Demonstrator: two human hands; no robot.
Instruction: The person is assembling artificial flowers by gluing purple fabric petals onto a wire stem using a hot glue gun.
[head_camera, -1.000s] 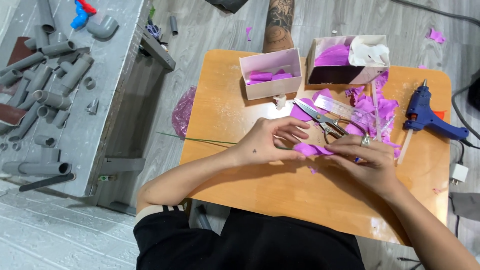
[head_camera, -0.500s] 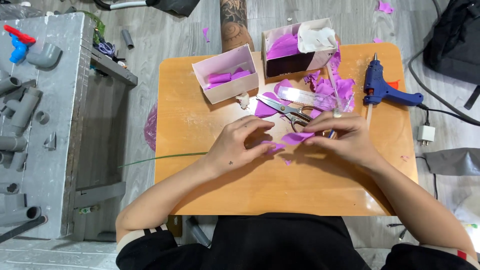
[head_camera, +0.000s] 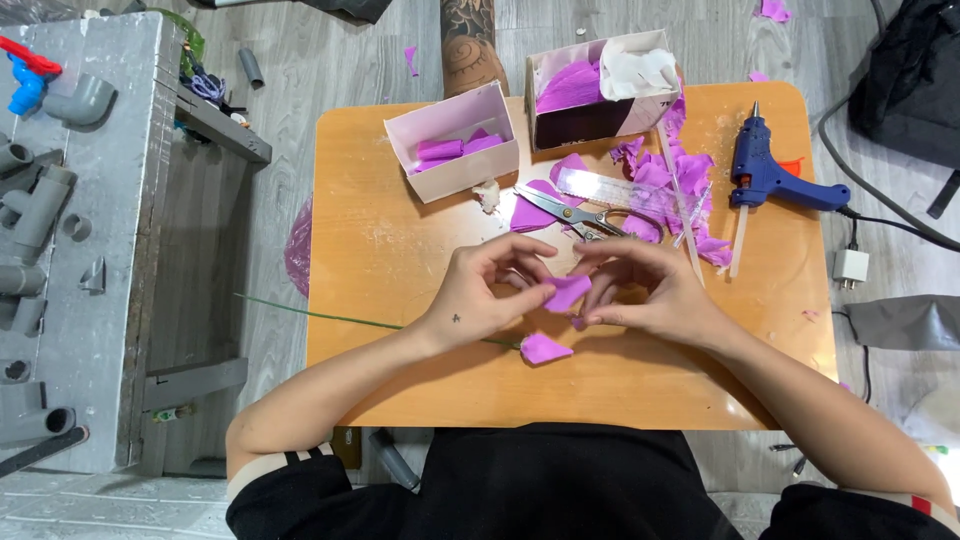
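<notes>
Left hand (head_camera: 490, 295) and right hand (head_camera: 640, 295) pinch a purple paper petal (head_camera: 567, 292) mid-table (head_camera: 400, 250), its green wire stem (head_camera: 330, 316) running left past the edge.

blue glue gun (head_camera: 765, 175), scissors (head_camera: 572, 213), grey pipes (head_camera: 35, 215).

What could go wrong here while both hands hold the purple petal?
The scissors lie just beyond the left hand and right hand, so a forward reach might meet the blades. The thin petal may tear if pinched hard. The glue gun stands near the table edge; its cord could drag it off.
</notes>
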